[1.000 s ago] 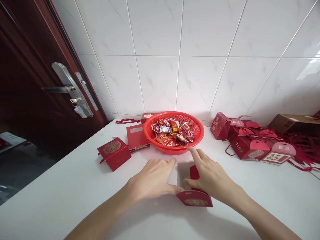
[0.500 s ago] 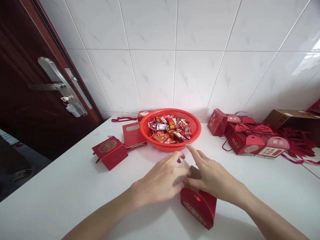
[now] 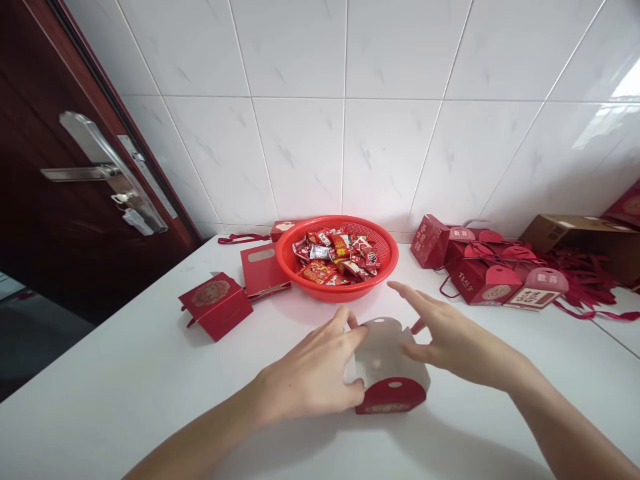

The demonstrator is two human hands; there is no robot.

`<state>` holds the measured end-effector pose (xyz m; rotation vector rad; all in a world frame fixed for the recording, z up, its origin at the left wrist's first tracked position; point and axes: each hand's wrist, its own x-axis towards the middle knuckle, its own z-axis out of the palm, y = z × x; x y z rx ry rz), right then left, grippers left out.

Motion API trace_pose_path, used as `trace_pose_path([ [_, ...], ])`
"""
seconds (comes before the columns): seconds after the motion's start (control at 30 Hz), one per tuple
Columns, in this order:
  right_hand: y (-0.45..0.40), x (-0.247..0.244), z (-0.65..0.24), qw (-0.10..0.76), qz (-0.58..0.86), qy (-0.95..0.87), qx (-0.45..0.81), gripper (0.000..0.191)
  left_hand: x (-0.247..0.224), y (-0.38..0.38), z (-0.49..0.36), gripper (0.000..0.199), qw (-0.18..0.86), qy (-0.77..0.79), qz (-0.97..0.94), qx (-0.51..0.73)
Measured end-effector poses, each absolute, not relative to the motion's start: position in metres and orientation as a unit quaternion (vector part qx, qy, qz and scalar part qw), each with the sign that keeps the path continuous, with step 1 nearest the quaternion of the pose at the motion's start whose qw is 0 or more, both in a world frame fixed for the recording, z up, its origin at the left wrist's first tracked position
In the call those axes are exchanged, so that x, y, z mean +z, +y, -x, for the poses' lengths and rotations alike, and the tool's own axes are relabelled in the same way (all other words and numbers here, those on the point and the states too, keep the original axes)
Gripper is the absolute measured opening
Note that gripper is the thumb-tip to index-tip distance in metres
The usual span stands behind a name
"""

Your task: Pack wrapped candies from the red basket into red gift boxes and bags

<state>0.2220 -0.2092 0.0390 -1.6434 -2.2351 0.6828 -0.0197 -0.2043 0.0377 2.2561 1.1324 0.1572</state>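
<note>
An unfolded red box (image 3: 393, 398) with a pale inside stands upright on the white table, its top open and its rounded flaps raised. My left hand (image 3: 323, 367) grips the box's left side, fingertips at the top edge and thumb low on the front corner. My right hand (image 3: 445, 337) has its fingers apart at the box's right side, near the upper edge. Beyond them sits a red plastic basket (image 3: 336, 292) holding several wrapped sweets (image 3: 320, 270).
A folded red box (image 3: 215, 303) and a flat red box (image 3: 263, 267) lie at the left. Several finished red boxes (image 3: 487, 283) stand at the right, near red ribbons (image 3: 580, 273) and a cardboard box (image 3: 555, 230). A tiled wall is behind; a door (image 3: 50, 200) is left.
The box has turned and opened out, showing its pale inside. My right hand has moved right, away from my left hand. The view has shifted slightly.
</note>
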Motion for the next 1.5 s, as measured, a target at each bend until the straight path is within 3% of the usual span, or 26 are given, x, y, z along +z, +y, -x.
trace_pose_path([
  [0.07,-0.206,0.038,-0.235,0.176,0.553,-0.763,0.284,0.074,0.04,-0.203,0.024,0.043,0.297,0.444,-0.844,0.052],
  [0.2,-0.2,0.028,-0.244,0.2,0.504,-0.758,0.361,0.023,0.042,-0.196,0.03,0.042,0.301,0.466,-0.831,0.042],
  [0.27,-0.198,0.019,-0.241,0.219,0.495,-0.758,0.364,0.011,0.042,-0.193,0.031,0.051,0.316,0.47,-0.823,0.052],
  [0.4,-0.197,0.001,-0.231,0.243,0.508,-0.762,0.318,0.021,0.038,-0.191,0.032,0.074,0.347,0.468,-0.809,0.078],
  [0.5,-0.197,-0.011,-0.225,0.245,0.485,-0.788,0.29,0.043,0.037,-0.192,0.032,0.09,0.348,0.48,-0.801,0.08],
  [0.63,-0.195,-0.022,-0.22,0.205,0.439,-0.817,0.314,0.08,0.04,-0.192,0.034,0.097,0.338,0.499,-0.795,0.066],
  [0.77,-0.186,-0.03,-0.217,0.203,0.409,-0.828,0.325,0.103,0.038,-0.186,0.04,0.1,0.316,0.497,-0.806,0.06],
  [1.07,-0.176,-0.029,-0.212,0.213,0.376,-0.819,0.377,0.1,0.028,-0.17,0.051,0.105,0.405,0.444,-0.792,0.107],
  [1.27,-0.17,-0.024,-0.212,0.194,0.351,-0.803,0.441,0.102,0.019,-0.166,0.074,0.07,0.599,0.397,-0.671,0.183],
  [1.5,-0.15,-0.015,-0.206,0.198,0.316,-0.828,0.42,0.102,0.003,-0.17,0.099,0.094,0.622,0.428,-0.624,0.203],
])
